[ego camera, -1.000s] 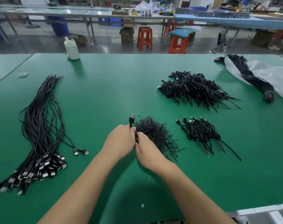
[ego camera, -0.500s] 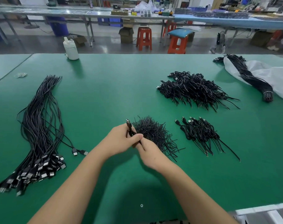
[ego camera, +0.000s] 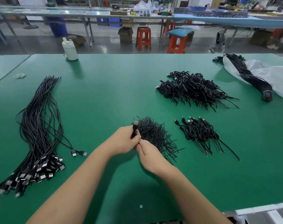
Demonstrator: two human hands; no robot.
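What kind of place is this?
Probably a factory workshop for cables. Bundles of USB cables lie on a long green worktable, the left hand and right hand hold one USB cable, and more workbenches with red stools stand behind.

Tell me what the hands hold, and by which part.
The left hand grips a black USB cable just below its plug, which points up. The right hand pinches the same cable lower down; the exact spot is hidden.

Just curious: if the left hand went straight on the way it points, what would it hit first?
Most likely the heap of short black wires just beyond the left hand and the USB cable it grips; depth is hard to judge.
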